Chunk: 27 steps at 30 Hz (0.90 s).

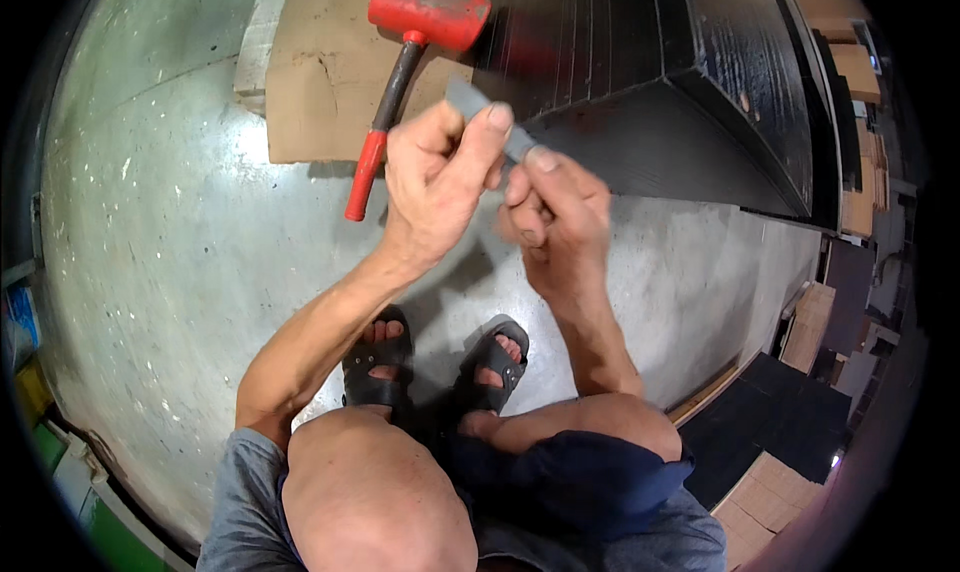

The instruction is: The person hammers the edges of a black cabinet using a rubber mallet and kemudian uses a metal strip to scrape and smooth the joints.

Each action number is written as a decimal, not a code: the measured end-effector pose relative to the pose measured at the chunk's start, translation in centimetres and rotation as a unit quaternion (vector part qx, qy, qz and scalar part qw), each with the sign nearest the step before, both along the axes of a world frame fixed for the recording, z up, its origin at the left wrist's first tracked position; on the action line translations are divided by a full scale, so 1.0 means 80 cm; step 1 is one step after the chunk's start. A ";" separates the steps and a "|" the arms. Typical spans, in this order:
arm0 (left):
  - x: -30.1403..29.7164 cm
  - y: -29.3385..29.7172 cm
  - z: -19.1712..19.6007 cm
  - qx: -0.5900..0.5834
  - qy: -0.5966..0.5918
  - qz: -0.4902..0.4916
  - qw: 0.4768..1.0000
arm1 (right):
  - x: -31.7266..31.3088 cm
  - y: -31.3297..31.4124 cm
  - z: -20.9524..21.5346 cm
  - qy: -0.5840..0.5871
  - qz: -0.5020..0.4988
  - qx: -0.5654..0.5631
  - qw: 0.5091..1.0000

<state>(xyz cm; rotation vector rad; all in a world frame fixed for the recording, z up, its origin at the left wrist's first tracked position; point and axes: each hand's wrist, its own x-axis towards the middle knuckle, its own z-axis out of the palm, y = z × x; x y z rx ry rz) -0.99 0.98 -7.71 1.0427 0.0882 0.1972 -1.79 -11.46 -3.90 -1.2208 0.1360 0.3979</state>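
Observation:
Both my hands pinch a short, flat grey strip [467, 100] in front of me, above the floor. My left hand [437, 167] grips its middle with the thumb on top, and the far end sticks out past the fingers. At the near end, my right hand [560, 204] holds the strip between thumb and curled fingers, slightly blurred. The strip's material cannot be made out. Just beyond my left hand lies a mallet with a red head [428, 10] and a dark handle with a red grip [366, 177]; neither hand touches it.
A brown cardboard sheet [310, 102] lies under the mallet. To the far right stands a large black-painted panelled piece [650, 132], close to my right hand. Stacked wooden boards [808, 327] and black panels [770, 412] line the right side. My sandalled feet [490, 372] are on the grey floor.

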 end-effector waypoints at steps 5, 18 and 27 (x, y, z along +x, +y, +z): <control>0.016 0.009 0.049 0.019 -0.042 -0.001 0.999 | 0.010 0.010 0.036 -0.080 -0.006 -0.019 0.997; 0.013 0.023 -0.016 0.070 -0.002 -0.028 0.997 | 0.010 0.012 -0.029 -0.062 -0.001 -0.035 0.997; -0.005 -0.005 -0.144 0.083 0.131 -0.021 0.988 | 0.003 -0.003 -0.161 0.060 -0.028 0.005 0.998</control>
